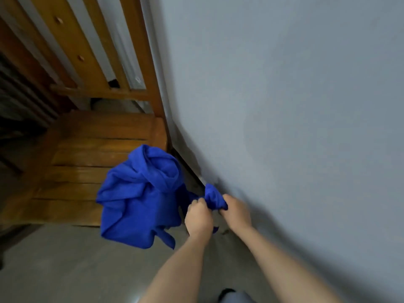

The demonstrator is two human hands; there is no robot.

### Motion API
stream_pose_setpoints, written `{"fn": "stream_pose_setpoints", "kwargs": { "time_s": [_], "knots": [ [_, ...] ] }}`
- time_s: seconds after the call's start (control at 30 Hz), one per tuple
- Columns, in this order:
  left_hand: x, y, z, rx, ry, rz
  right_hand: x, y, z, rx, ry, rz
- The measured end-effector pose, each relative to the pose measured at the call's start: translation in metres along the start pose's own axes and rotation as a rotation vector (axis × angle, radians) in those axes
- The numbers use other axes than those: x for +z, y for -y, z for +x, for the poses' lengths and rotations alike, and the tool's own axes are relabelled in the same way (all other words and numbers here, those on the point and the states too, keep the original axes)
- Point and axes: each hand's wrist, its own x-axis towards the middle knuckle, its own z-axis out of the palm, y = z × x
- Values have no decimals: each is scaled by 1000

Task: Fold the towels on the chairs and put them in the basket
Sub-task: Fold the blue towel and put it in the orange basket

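Observation:
A crumpled bright blue towel (140,197) hangs bunched in the air over the front right corner of a wooden slatted chair (87,158). My left hand (197,217) grips one edge of the towel with curled fingers. Just to its right, my right hand (236,209) grips the same edge, with a small bunch of blue cloth sticking up between the two hands. Most of the towel droops to the left of my hands. No basket is in view.
A pale blue-grey wall (295,106) fills the right side, close to my right hand. The chair's tall slatted back (122,51) rises at upper left. Grey floor (76,265) lies below the chair. Dark furniture sits at the far left.

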Motion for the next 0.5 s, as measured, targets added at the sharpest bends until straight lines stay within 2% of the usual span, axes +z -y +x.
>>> {"fn": "stream_pose_setpoints", "kwargs": {
  "time_s": [0.13, 0.27, 0.5],
  "knots": [
    [-95, -54, -62, 11, -29, -52, -100, 59, -61, 9, -5, 21],
    [-195, -102, -128, 75, -126, -72, -198, 120, -122, -48, -29, 62],
    [-319, -133, -198, 127, -316, -159, -308, 212, -182, -297, -42, 45]
  ]
}}
